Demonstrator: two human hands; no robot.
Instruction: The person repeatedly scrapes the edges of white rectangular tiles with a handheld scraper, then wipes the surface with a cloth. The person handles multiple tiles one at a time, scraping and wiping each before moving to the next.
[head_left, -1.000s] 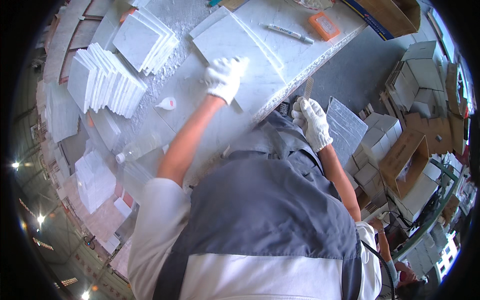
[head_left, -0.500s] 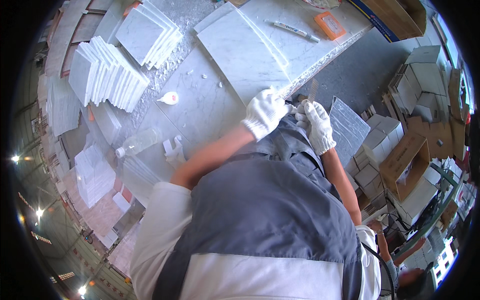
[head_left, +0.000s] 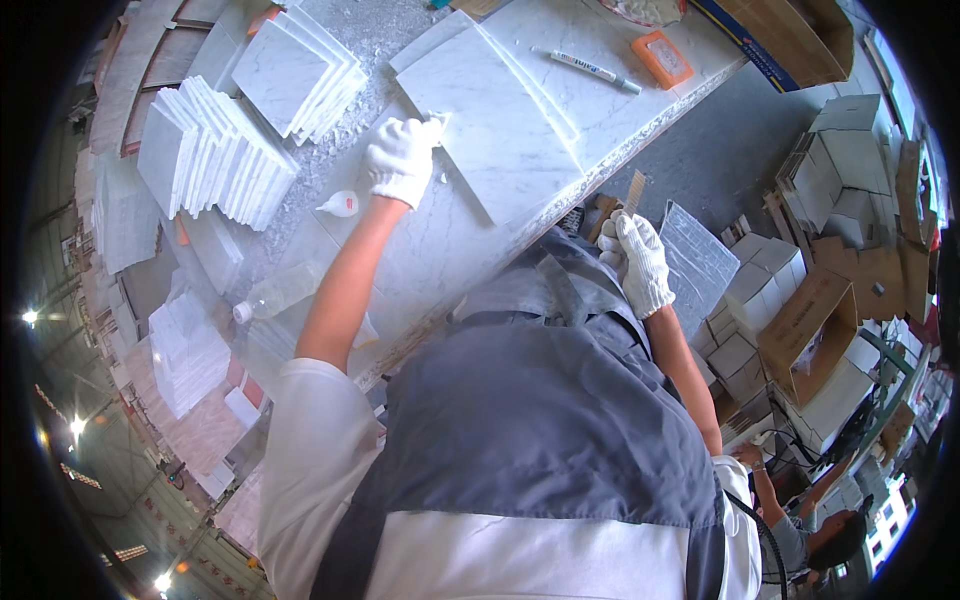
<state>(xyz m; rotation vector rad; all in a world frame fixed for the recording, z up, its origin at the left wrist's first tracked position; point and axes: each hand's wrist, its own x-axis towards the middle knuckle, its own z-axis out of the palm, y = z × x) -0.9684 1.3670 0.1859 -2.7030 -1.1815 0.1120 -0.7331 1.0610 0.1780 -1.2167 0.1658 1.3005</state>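
Note:
My left hand, in a white knit glove, is closed at the left edge of a large white marble tile on the bench. Its fingertips grip that edge, and a dark band runs along the tile's side there. My right hand, also gloved, is closed around a thin brown strip that sticks up past the fingers. This hand is in front of my grey apron, off the bench's near edge. What the strip is made of I cannot tell.
Stacks of white tiles stand at the left. A small white squeeze bottle, a clear bottle, a paint marker and an orange block lie on the bench. Cartons and a dark slab are right.
My left hand has moved left and away from me, from beside my right hand to the tile's left edge. The dark band there has appeared. My right hand keeps the strip.

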